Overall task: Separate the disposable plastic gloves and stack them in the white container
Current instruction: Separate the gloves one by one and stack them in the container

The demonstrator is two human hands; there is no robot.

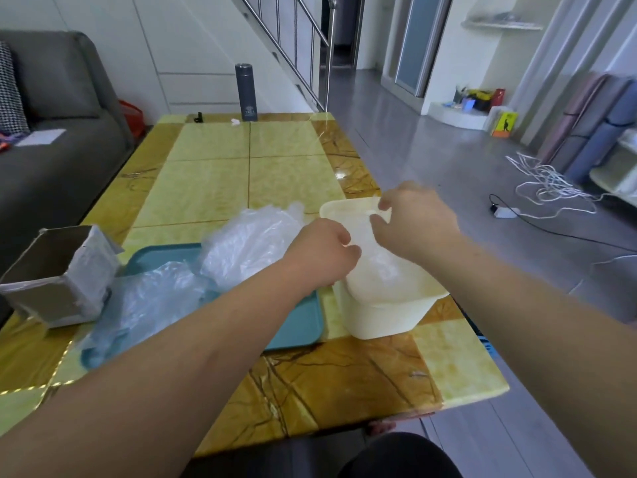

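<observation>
1. The white container (386,315) stands on the surface (241,188) near its right edge, just beside a teal tray (296,326).
2. 1 clear glove (377,267) lies crumpled inside the white container, between the 2 hands.
3. The left hand (320,253) is over the container's left rim. Its fingers are curled and its fingertips (353,251) meet the film of the glove in a pinch.
4. The right hand (413,222) is over the far end of the container. Its thumb and forefinger are bent toward each other. The film is too transparent there, so it cannot be told whether this hand holds anything.
5. The loose gloves (248,243) lie in a heap across the teal tray, with some film spilling over the tray's near left corner.
6. An open cardboard box (58,270) lies tilted on the surface, to the left of the tray.
7. A dark flask (246,92) stands upright at the far edge of the surface.
8. A grey sofa (62,160) is to the left. White cables (548,181) lie tangled on the floor to the right.
</observation>
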